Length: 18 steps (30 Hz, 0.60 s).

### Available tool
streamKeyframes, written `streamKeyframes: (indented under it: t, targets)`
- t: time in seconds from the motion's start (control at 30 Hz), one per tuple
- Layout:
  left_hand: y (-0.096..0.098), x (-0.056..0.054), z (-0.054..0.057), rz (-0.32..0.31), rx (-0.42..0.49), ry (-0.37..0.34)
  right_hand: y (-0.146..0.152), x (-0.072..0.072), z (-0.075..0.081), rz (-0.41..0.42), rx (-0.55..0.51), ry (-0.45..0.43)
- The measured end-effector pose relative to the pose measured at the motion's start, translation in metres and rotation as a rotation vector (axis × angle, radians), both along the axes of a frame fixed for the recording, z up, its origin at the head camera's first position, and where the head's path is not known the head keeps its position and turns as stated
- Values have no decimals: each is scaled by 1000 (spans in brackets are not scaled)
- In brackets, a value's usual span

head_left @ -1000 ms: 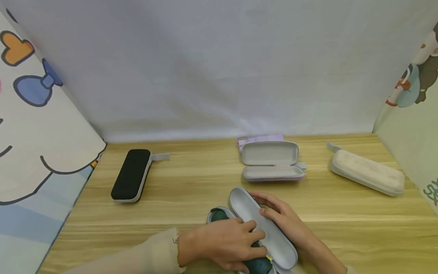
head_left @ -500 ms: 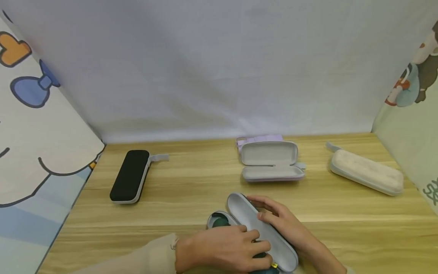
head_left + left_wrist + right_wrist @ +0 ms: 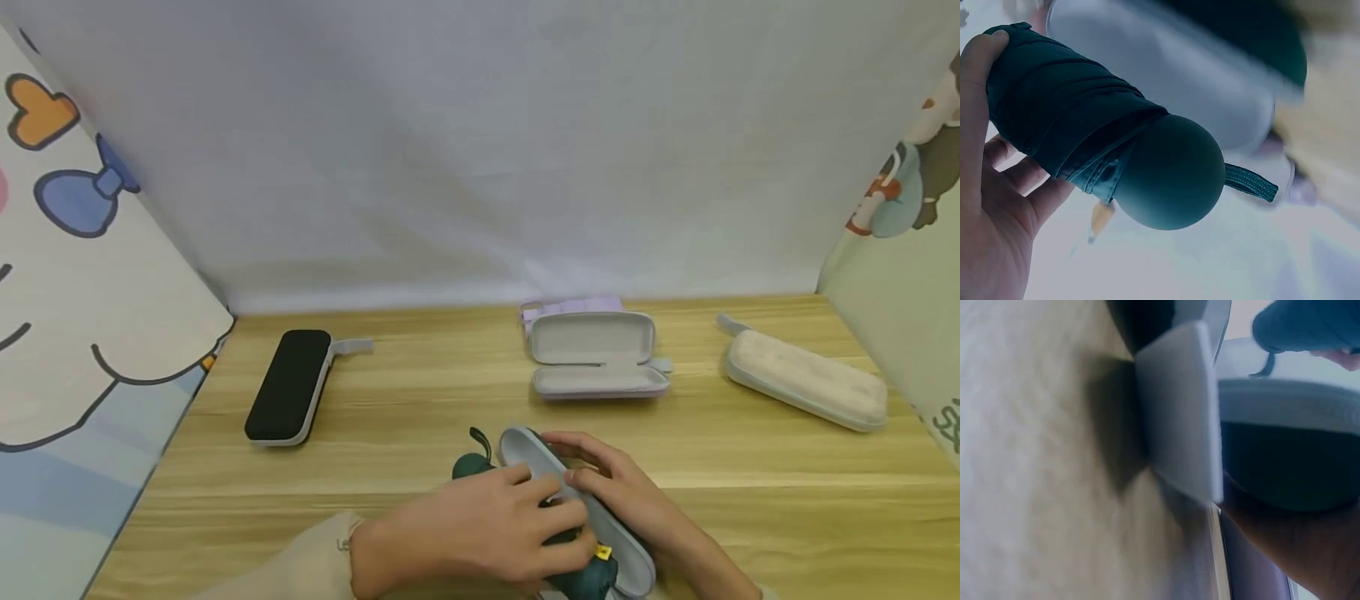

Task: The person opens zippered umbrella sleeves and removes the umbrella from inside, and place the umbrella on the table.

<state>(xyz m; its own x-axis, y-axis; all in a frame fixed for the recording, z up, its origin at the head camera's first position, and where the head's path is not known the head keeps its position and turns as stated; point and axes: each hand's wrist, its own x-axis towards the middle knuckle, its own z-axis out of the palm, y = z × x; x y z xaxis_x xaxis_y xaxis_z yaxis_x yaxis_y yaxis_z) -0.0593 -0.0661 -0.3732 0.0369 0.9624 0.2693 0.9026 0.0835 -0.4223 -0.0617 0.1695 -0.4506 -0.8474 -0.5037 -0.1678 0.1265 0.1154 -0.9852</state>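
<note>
Left hand (image 3: pixel 480 525) gripping a folded umbrella (image 3: pixel 1072 100) over an open case (image 3: pixel 627 554)

A person is sitting or standing at a wooden table (image 3: pixel 420 400), working with both hands near its front edge. The left hand is curling its fingers and thumb around the dark green umbrella, which is lying slantwise across the case's near half. Its round end is pointing away from the person, a small loop (image 3: pixel 481 439) is sticking out beyond it, and a yellow tag (image 3: pixel 603 552) is showing beside the fingers. The right hand (image 3: pixel 626 479) is gripping the edge of the case's tilted lid, its thumb resting on the near side and its other fingers bending behind. The lid is showing a pale grey lining. Farther back, a black case (image 3: pixel 288 387) is lying at left, a pale grey case (image 3: pixel 592 337) is standing open near the middle, and a cream case (image 3: pixel 810 377) is lying at right. A white cloth (image 3: pixel 450 167) is hanging behind the table
</note>
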Motion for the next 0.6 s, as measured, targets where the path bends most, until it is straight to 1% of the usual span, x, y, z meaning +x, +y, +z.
streamKeyframes:
  t: [0.07,0.13,0.23,0.3,0.37,0.43,0.5,0.6]
  targets:
    - [-3,-8,7,23,39,23,0,-1,0,5,8,15]
    - [-8,-19,14,59,47,17,0,-1,0,4,23,44]
    - [-16,-37,22,133,15,1,0,-1,1,-17,51,39]
    - [-23,-51,25,187,-14,-20,0,-1,1,-26,69,38]
    - [-29,-64,25,233,-28,-26,0,-1,1,-20,72,37]
    - [-34,-79,23,270,-28,-45,0,-1,0,-2,66,66]
    - [-38,-96,21,298,-10,-82,1,-1,-1,14,45,88]
    - [-43,-122,15,335,15,-144,1,0,-2,25,15,82]
